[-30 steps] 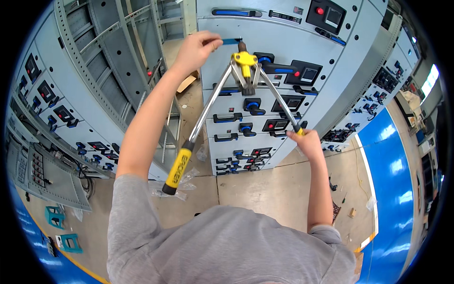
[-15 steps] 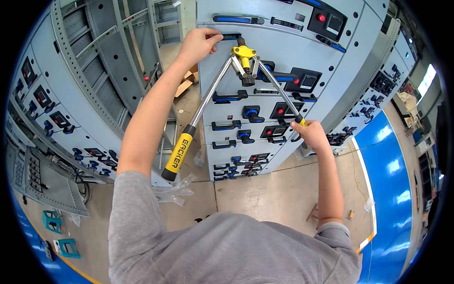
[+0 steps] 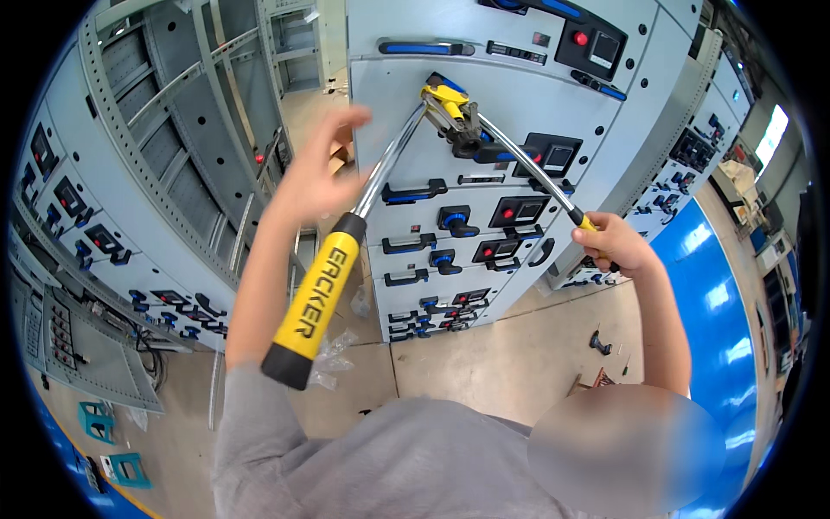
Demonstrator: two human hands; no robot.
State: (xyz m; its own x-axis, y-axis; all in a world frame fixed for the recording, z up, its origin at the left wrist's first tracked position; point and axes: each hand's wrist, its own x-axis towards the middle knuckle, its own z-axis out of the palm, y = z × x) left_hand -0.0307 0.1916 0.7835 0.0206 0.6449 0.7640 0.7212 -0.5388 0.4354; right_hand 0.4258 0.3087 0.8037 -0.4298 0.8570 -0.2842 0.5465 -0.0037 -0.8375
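A long-handled hand riveter (image 3: 316, 298) with chrome arms and yellow grips is spread wide in front of a grey switchgear cabinet (image 3: 406, 130). Its yellow head lies close to a blue-and-black drawer handle (image 3: 448, 83); whether they touch I cannot tell. My right hand (image 3: 616, 245) is closed around the right grip. Nothing holds the left grip, which points down toward me. My left hand (image 3: 322, 169), smeared by motion, is beside the left chrome arm with thumb and fingers apart. Whether it touches the arm is unclear.
To the left stands an open metal cabinet frame (image 3: 203, 121). Plastic wrap (image 3: 333, 355) lies on the floor by the cabinet's base. A cordless drill (image 3: 599, 342) is on the floor at right. Teal stools (image 3: 125, 470) stand at lower left.
My left hand has drawn back from the drawer handle, down and left. My right hand has swung outward to the right with its grip, spreading the riveter's arms, and the left grip has come nearer.
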